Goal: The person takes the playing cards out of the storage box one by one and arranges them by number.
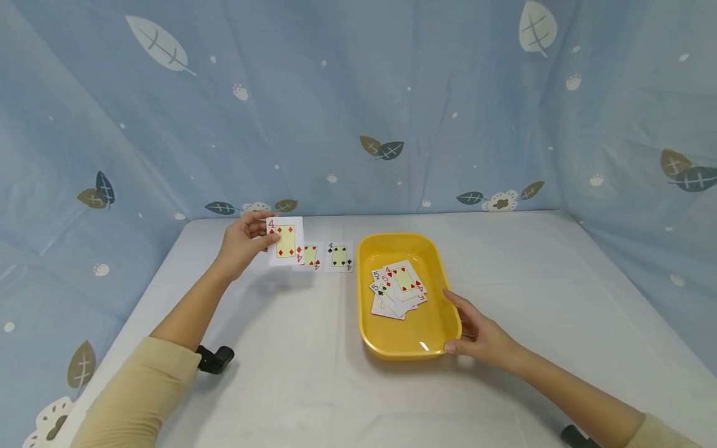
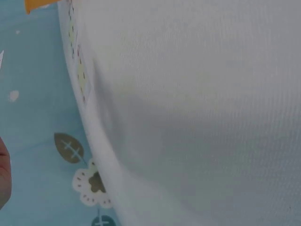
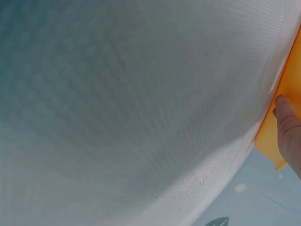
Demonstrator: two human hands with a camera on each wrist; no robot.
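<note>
My left hand (image 1: pixel 238 242) pinches a four of diamonds (image 1: pixel 285 242) upright above the table, its face toward the head camera. That card partly covers a red four (image 1: pixel 310 259) lying on the cloth. Beside it lies a four of spades (image 1: pixel 338 257). My right hand (image 1: pixel 484 336) grips the right side of a yellow plastic basin (image 1: pixel 409 341) near its front corner, thumb at the rim. Inside the basin, several playing cards overlap in a loose pile, with a red four (image 1: pixel 406 280) on top and fives under it. In the right wrist view, fingers (image 3: pixel 285 113) touch the basin's wall.
A white cloth (image 1: pixel 280 379) covers the table. Behind it hangs a blue leaf-print curtain (image 1: pixel 336 112), reaching the table's back edge. Black wrist mounts (image 1: pixel 217 359) show by both forearms.
</note>
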